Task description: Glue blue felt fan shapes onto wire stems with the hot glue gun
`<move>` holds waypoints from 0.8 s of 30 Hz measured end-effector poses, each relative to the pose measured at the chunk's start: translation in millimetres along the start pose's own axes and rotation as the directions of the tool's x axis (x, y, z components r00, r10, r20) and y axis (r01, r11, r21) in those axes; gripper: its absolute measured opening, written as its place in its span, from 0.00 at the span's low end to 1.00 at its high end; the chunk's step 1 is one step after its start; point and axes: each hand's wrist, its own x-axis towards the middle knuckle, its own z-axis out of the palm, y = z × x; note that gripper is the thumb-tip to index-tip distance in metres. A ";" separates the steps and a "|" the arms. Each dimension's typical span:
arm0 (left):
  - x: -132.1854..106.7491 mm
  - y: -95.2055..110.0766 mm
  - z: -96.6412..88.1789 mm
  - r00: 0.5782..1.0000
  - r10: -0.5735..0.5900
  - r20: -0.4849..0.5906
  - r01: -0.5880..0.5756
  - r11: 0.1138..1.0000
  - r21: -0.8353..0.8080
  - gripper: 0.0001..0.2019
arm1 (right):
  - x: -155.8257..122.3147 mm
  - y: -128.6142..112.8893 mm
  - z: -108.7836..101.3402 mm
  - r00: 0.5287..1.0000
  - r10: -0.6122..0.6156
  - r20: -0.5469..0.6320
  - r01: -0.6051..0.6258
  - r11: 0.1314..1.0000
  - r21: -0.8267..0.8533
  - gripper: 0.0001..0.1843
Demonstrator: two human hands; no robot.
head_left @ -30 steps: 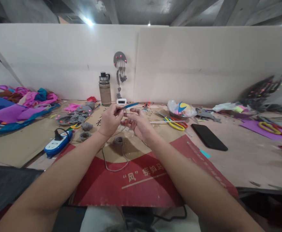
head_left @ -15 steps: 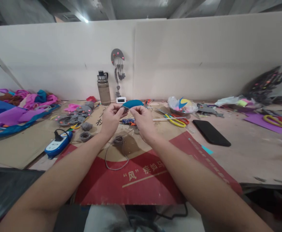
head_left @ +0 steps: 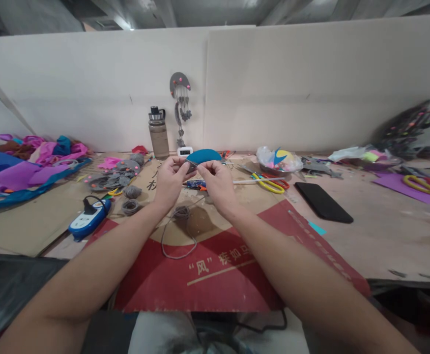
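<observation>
Between my hands, above the middle of the table, is a curved piece of blue felt (head_left: 204, 156) with a greyish edge near my fingers. My left hand (head_left: 169, 181) pinches its left end between thumb and fingers. The fingertips of my right hand (head_left: 219, 186) are pressed together at the lower edge, close to the left thumb. Grey yarn (head_left: 179, 257) loops over the cardboard below, and a strand runs from its small coil up toward my right hand. A blue-patterned glue gun or similar tool (head_left: 195, 184) is partly hidden behind my hands.
Red-and-tan cardboard (head_left: 215, 290) covers the table in front of me. Yellow-handled scissors (head_left: 270, 185) and a black phone (head_left: 323, 202) lie to the right. Leftward are a blue power strip (head_left: 89, 220), grey felt pieces (head_left: 113, 179) and a bottle (head_left: 158, 133).
The blue felt shows slightly wider above my fingers. Both hands stay nearly in place, and the view has shifted a little.
</observation>
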 end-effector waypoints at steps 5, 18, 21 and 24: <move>-1.3 -1.9 0.5 1.000 -0.007 0.024 0.008 0.999 -0.032 0.09 | 1.8 1.9 -2.2 0.999 0.029 -0.020 -0.029 1.000 -0.006 0.11; -1.1 -0.8 2.5 1.000 -0.012 -0.004 0.012 1.000 -0.021 0.11 | 2.9 4.2 -2.4 0.999 0.015 -0.039 -0.018 0.998 -0.068 0.13; -1.7 -0.2 3.0 1.000 0.010 0.010 -0.010 1.000 -0.002 0.10 | 3.1 3.2 -2.4 0.999 0.018 -0.048 -0.021 0.997 -0.071 0.12; -2.2 0.2 3.6 1.000 0.011 0.012 -0.011 1.000 0.018 0.10 | 3.1 2.7 -2.7 0.999 0.008 -0.049 -0.012 0.997 -0.076 0.12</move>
